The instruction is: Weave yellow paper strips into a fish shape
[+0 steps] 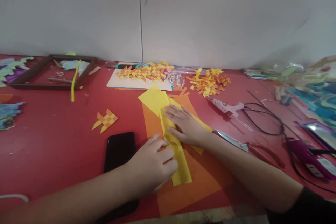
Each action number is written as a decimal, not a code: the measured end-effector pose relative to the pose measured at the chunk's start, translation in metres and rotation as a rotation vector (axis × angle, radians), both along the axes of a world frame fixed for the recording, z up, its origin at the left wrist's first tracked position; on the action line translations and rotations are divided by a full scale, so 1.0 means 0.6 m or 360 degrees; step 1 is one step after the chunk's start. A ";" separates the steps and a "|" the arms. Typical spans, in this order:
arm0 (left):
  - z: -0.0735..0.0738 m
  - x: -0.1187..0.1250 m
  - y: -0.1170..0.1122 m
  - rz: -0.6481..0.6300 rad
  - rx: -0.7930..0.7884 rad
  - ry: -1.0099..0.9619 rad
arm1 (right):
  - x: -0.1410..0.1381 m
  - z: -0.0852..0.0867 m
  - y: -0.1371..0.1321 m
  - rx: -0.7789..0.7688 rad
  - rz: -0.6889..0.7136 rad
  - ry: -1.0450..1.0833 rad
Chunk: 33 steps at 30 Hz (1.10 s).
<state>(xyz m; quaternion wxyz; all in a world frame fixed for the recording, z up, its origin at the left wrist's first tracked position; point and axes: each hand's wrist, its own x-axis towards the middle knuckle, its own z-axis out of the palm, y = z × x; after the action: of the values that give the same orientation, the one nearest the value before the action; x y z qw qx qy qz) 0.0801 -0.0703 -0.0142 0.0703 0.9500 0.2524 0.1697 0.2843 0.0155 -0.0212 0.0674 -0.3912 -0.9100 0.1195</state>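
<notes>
— Paper [181, 169], where?
— Under both palms, on the orange sheet [191, 189]. My left hand [153, 164] and right hand [186, 124] press it flat, open, clamping nothing. Phone [119, 150] sits just left.

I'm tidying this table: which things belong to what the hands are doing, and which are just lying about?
In hand: left hand, right hand, yellow paper, orange sheet under it.
Lying about: phone, scissors, glue gun, paper scraps, wooden frame.
</notes>
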 end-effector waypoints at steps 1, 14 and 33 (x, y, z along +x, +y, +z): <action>-0.001 0.002 0.001 0.0009 0.0016 0.0031 | 0.000 -0.001 0.000 0.0002 -0.0001 0.0008; 0.018 0.003 0.009 0.0167 -0.0380 0.0122 | 0.002 -0.006 0.002 0.0014 0.0006 0.0060; 0.017 -0.001 0.012 0.0155 -0.0347 0.0086 | 0.075 0.004 -0.090 0.0220 0.0059 0.0055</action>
<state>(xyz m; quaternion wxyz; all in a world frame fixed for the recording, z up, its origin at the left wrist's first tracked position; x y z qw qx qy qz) 0.0795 -0.0630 -0.0038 0.1579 0.9276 0.3170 0.1187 0.3292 -0.0387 -0.0190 0.1077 -0.3666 -0.9219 0.0642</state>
